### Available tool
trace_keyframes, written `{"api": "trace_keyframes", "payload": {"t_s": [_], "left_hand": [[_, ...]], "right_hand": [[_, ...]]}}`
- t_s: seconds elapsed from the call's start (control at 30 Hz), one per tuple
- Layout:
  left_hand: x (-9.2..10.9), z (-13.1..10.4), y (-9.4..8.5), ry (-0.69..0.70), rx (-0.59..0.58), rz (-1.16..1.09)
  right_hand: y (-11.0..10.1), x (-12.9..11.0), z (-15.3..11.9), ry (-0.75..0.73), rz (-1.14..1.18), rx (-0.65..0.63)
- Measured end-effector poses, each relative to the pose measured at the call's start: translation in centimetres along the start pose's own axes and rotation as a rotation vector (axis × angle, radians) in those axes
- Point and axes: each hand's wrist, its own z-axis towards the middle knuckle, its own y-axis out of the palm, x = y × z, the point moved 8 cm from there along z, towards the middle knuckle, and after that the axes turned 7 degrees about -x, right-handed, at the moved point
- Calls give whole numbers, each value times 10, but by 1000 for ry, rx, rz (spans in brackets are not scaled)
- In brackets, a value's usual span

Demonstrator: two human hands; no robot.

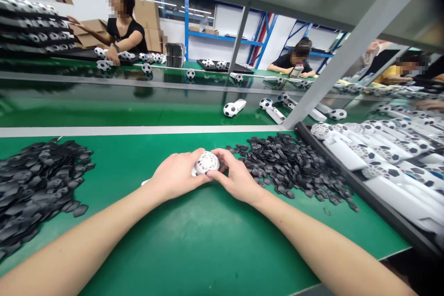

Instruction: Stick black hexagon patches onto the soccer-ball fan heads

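Between my hands, above the green table, is a white ball-shaped piece point(207, 162) with openings in its surface. My left hand point(180, 173) is wrapped round its left side, and a bit of white handle shows past the wrist. The fingers of my right hand point(236, 176) press on the ball's right side, thumb at its lower edge. Small black pieces point(287, 162) lie heaped to the right of my right hand. Another heap of black pieces point(38, 189) lies at the left. Whether my right fingers also hold a small black piece is hidden.
At the right, a black tray point(347, 180) holds several white handled pieces with ball ends. A slanted grey post point(326, 74) rises behind the right heap. Past the pale ledge point(138, 131), a green belt point(166, 108) carries football-patterned pieces point(231, 109). Several people sit beyond.
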Motion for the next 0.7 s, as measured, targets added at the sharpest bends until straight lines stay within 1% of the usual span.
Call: {"api": "trace_keyframes", "payload": {"t_s": [0.23,0.5,0.7], "left_hand": [[-3,-2,4,1,31,21],[1,0,0,46,34,-2],[2,0,0,58,31,6]], "right_hand": [[-1,-2,1,-28,3,1],[1,0,0,10,-38,-12],[3,-1,-4,17,-45,22]]}}
